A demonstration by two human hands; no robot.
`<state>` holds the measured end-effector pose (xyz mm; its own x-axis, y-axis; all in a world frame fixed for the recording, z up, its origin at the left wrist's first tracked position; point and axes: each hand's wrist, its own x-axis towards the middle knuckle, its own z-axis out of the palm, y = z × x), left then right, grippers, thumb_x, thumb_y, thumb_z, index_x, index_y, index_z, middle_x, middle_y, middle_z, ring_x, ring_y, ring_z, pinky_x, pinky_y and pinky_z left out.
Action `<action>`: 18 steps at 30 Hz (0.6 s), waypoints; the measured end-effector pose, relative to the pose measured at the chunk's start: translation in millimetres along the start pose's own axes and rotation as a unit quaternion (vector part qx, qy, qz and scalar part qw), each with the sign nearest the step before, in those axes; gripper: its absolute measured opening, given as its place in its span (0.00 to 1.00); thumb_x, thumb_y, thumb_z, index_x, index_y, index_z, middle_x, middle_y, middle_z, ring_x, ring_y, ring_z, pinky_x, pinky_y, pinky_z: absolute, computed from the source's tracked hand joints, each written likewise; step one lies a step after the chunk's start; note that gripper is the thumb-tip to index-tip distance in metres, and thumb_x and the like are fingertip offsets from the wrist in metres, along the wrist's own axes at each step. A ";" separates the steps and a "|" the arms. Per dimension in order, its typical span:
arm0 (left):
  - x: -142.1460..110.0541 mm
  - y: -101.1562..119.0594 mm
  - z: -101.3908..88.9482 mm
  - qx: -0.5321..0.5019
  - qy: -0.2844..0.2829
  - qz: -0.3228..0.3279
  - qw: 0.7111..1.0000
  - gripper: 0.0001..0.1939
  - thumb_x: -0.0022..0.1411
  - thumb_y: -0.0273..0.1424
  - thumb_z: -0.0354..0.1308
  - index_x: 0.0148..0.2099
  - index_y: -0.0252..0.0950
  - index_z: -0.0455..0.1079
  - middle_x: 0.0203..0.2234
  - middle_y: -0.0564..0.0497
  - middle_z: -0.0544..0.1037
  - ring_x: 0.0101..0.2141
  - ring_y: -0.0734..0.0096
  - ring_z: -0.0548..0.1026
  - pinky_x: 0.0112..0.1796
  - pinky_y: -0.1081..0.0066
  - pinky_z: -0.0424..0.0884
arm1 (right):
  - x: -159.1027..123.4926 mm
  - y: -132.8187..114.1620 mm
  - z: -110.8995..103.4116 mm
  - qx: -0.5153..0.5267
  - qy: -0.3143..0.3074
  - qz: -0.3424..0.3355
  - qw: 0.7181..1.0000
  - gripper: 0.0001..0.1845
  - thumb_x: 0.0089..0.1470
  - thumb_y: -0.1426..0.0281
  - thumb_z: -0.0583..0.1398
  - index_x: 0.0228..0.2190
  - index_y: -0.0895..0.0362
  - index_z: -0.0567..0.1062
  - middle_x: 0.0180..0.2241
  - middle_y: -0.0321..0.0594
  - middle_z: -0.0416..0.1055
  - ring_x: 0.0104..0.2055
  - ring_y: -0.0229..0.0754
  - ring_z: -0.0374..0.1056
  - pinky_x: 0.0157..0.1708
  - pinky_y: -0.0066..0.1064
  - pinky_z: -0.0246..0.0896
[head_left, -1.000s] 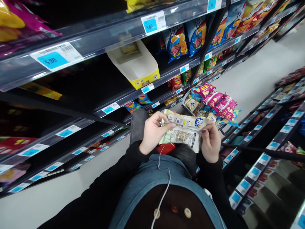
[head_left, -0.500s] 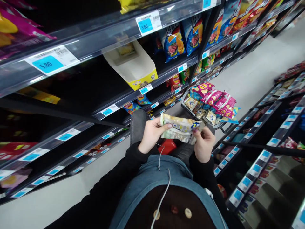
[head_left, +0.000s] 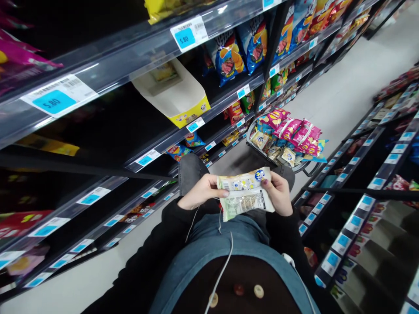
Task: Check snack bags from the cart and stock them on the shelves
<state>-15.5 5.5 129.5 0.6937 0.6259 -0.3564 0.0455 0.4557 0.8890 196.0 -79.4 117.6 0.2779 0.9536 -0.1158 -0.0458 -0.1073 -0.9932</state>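
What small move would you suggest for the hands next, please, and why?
I would probably release the left hand and bring the packet toward the cart with the right hand: it holds the end nearer the cart, where similar pale packets lie.

The fine print on the packet (head_left: 244,194) is too small to read, and the packet hides some fingertips of the left hand (head_left: 201,192) and right hand (head_left: 280,194). The shelf strip (head_left: 114,72) covers the back of the box (head_left: 191,98). Snack bags (head_left: 294,133) hide most of the cart (head_left: 251,147)'s inside. The picture's edge cuts off a pink bag (head_left: 26,52) and a yellow bag (head_left: 160,11). Goods at the aisle's far end are blurred.
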 end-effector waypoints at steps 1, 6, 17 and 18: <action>1.5 -4.3 1.5 -0.020 -0.003 -0.002 1.000 0.20 0.40 0.33 0.72 0.38 0.31 0.78 0.32 0.45 0.82 0.32 0.61 0.80 0.37 0.66 0.76 | 0.5 0.3 3.4 -0.007 -0.002 -0.003 1.000 0.18 0.50 0.54 0.61 0.25 0.58 0.73 0.23 0.36 0.69 0.25 0.37 0.62 0.26 0.27 0.60; 10.9 -24.6 18.1 -0.105 0.084 -0.008 0.991 0.21 0.40 0.33 0.72 0.38 0.30 0.77 0.32 0.42 0.82 0.32 0.60 0.80 0.37 0.65 0.76 | 7.1 1.1 9.2 -0.055 -0.052 -0.010 0.997 0.16 0.43 0.58 0.66 0.29 0.58 0.75 0.25 0.34 0.71 0.27 0.37 0.64 0.27 0.26 0.62; 18.3 -8.7 10.4 0.090 0.092 0.007 0.992 0.19 0.36 0.29 0.72 0.36 0.31 0.78 0.29 0.48 0.82 0.31 0.60 0.79 0.36 0.67 0.75 | 2.2 20.9 1.7 0.037 -0.054 0.053 0.996 0.20 0.42 0.53 0.66 0.24 0.58 0.80 0.23 0.38 0.74 0.26 0.41 0.68 0.29 0.31 0.65; 18.3 -9.8 8.8 0.084 0.079 0.002 0.993 0.20 0.38 0.31 0.72 0.37 0.31 0.78 0.30 0.47 0.82 0.31 0.61 0.79 0.37 0.67 0.75 | 1.5 21.0 -0.6 0.035 -0.060 0.058 0.996 0.22 0.42 0.51 0.65 0.23 0.59 0.79 0.21 0.37 0.73 0.25 0.40 0.66 0.27 0.30 0.64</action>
<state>3.1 6.9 116.8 0.5739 0.7245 -0.3817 0.1722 0.3489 0.9212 196.0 -80.4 96.6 0.1499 0.9634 -0.2222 -0.1391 -0.2020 -0.9695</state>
